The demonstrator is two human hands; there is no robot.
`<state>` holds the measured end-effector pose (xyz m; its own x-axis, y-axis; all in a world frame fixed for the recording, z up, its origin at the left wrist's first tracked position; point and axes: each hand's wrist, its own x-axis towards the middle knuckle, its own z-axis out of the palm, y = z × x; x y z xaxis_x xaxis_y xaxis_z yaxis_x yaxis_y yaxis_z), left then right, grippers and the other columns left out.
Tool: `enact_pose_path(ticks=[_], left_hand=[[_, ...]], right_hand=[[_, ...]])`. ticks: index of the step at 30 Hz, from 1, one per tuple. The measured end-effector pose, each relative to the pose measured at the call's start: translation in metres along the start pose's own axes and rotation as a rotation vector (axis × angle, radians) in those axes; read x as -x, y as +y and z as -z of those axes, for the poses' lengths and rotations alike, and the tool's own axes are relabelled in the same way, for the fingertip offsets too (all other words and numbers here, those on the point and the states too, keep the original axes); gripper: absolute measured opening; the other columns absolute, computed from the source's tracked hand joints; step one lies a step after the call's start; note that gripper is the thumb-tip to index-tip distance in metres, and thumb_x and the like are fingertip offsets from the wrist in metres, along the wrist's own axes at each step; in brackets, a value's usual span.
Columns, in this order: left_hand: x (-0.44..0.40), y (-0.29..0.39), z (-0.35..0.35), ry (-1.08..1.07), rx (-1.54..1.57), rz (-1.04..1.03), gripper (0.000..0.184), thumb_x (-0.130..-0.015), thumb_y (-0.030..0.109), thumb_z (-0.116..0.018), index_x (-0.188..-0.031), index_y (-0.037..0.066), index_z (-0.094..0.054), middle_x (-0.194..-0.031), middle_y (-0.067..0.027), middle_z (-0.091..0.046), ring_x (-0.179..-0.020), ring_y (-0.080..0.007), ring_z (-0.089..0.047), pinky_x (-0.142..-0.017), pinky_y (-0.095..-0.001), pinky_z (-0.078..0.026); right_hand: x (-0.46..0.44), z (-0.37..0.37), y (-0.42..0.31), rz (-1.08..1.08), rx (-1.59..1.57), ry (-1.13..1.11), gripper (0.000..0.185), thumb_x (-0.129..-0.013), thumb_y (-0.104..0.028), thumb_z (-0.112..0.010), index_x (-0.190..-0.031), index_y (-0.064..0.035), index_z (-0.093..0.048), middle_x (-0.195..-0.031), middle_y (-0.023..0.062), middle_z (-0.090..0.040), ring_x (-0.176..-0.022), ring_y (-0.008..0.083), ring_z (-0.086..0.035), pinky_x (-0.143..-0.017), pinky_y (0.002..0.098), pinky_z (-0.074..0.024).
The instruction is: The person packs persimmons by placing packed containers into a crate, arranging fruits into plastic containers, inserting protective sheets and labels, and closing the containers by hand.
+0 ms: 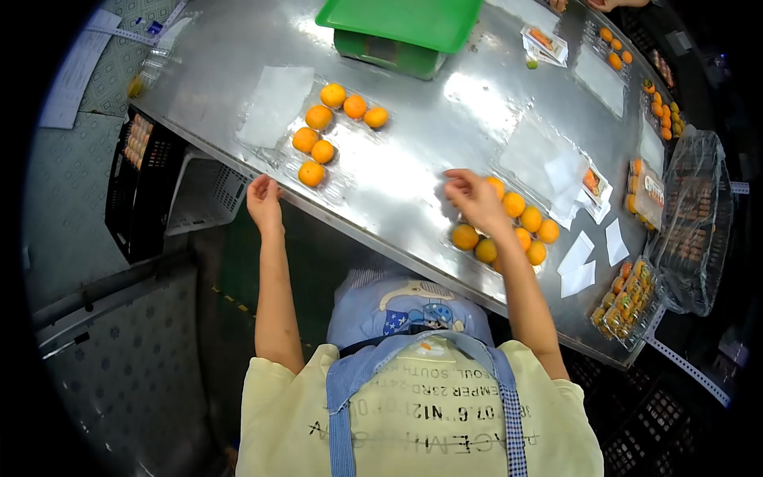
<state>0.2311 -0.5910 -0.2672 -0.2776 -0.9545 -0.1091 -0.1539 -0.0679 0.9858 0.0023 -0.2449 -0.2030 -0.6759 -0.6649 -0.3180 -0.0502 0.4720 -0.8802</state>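
Note:
My left hand (265,202) is at the table's near edge with its fingers curled; whether anything is between them is too small to tell. Just beyond it, several oranges (319,118) sit in a clear plastic tray (343,163). My right hand (475,199) hovers over the left side of a second group of oranges (531,219), its fingers bent toward the left. Its palm side is hidden, and I cannot make out anything in its grasp. The forearm covers part of that group.
A green scale (397,24) stands at the table's far side. Printed cards (592,184), white slips (578,278) and packed fruit (628,302) lie right. Black crates (143,191) stand below the left edge. A co-worker's hand (608,4) shows at the top right.

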Motion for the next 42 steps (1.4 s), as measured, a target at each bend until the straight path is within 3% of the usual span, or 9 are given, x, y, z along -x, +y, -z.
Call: enact_pose_path(ticks=[6,8,12,18,22,25,30,37,42], left_hand=[[-0.091,0.037,0.000,0.019,-0.569,-0.269,0.035,-0.084,0.009,-0.065,-0.116,0.001,-0.054,-0.110,-0.0116,-0.057,-0.098,-0.0236,-0.056,-0.085,-0.0334,-0.047],[-0.125,0.028,0.002,-0.059,-0.789,-0.489,0.040,-0.085,0.016,-0.063,-0.120,0.000,-0.052,-0.120,-0.0192,-0.052,-0.106,-0.0350,-0.051,-0.093,-0.0410,-0.043],[-0.184,0.012,-0.008,-0.311,-0.967,-0.517,0.053,-0.086,0.029,-0.061,-0.124,-0.005,-0.049,-0.122,-0.0243,-0.053,-0.113,-0.0419,-0.049,-0.098,-0.0450,-0.038],[-0.211,0.021,-0.023,-0.594,-1.035,-0.196,0.059,-0.070,0.034,-0.075,-0.119,0.007,-0.056,-0.098,-0.0168,-0.063,-0.090,-0.0331,-0.060,-0.081,-0.0412,-0.047],[-0.190,0.019,-0.030,-0.399,-1.097,-0.507,0.061,-0.070,0.041,-0.076,-0.120,0.010,-0.056,-0.103,-0.0137,-0.061,-0.099,-0.0320,-0.053,-0.088,-0.0432,-0.042],[-0.175,0.034,-0.037,-0.221,-1.094,-0.525,0.064,-0.072,0.046,-0.073,-0.121,0.010,-0.055,-0.107,-0.0136,-0.059,-0.104,-0.0331,-0.050,-0.091,-0.0454,-0.039],[-0.207,0.013,-0.033,-0.065,-1.147,-0.692,0.066,-0.076,0.049,-0.069,-0.124,0.007,-0.055,-0.115,-0.0168,-0.057,-0.110,-0.0345,-0.049,-0.096,-0.0449,-0.038],[-0.255,-0.014,-0.021,-0.434,-0.968,-0.360,0.060,-0.076,0.042,-0.072,-0.119,0.003,-0.057,-0.110,-0.0158,-0.060,-0.100,-0.0279,-0.057,-0.087,-0.0389,-0.045],[-0.268,-0.023,-0.009,-0.625,-0.691,-0.205,0.042,-0.075,0.025,-0.077,-0.105,0.001,-0.061,-0.077,-0.0036,-0.061,-0.070,-0.0140,-0.057,-0.066,-0.0272,-0.046]], right_hand=[[-0.090,-0.116,-0.013,-0.232,-0.346,0.110,0.045,-0.088,-0.026,-0.061,-0.121,0.0041,-0.051,-0.093,0.0177,-0.067,-0.080,0.0219,-0.067,-0.068,0.0312,-0.0553],[-0.110,-0.131,-0.025,-0.253,-0.398,0.174,0.041,-0.088,-0.022,-0.061,-0.117,0.0049,-0.051,-0.090,0.0181,-0.066,-0.075,0.0213,-0.068,-0.064,0.0304,-0.0556],[-0.122,-0.146,-0.028,-0.284,-0.406,0.261,0.029,-0.088,-0.016,-0.060,-0.107,0.0054,-0.053,-0.085,0.0175,-0.065,-0.065,0.0206,-0.068,-0.054,0.0286,-0.0557],[-0.106,-0.147,-0.030,-0.355,-0.418,0.334,0.020,-0.089,-0.012,-0.058,-0.100,0.0037,-0.052,-0.073,0.0128,-0.063,-0.061,0.0195,-0.068,-0.048,0.0273,-0.0527],[-0.077,-0.131,-0.038,-0.400,-0.557,0.407,0.030,-0.093,-0.023,-0.055,-0.106,0.0031,-0.052,-0.083,0.0139,-0.064,-0.059,0.0186,-0.066,-0.048,0.0263,-0.0512],[-0.065,-0.115,0.006,-0.236,-0.564,0.886,0.037,-0.095,-0.026,-0.049,-0.118,0.0040,-0.047,-0.100,0.0179,-0.062,-0.067,0.0200,-0.067,-0.051,0.0270,-0.0527],[-0.051,-0.081,0.042,-0.128,-0.753,1.103,0.042,-0.097,-0.016,-0.044,-0.132,0.0042,-0.035,-0.118,0.0214,-0.054,-0.095,0.0246,-0.062,-0.062,0.0295,-0.0566],[-0.022,-0.043,0.075,-0.149,-0.704,1.219,0.045,-0.096,-0.013,-0.048,-0.135,0.0024,-0.031,-0.124,0.0196,-0.053,-0.097,0.0249,-0.062,-0.065,0.0297,-0.0568],[-0.002,-0.015,0.103,-0.247,-0.627,1.280,0.034,-0.094,-0.014,-0.051,-0.125,-0.0016,-0.042,-0.107,0.0119,-0.061,-0.083,0.0180,-0.064,-0.061,0.0257,-0.0544]])
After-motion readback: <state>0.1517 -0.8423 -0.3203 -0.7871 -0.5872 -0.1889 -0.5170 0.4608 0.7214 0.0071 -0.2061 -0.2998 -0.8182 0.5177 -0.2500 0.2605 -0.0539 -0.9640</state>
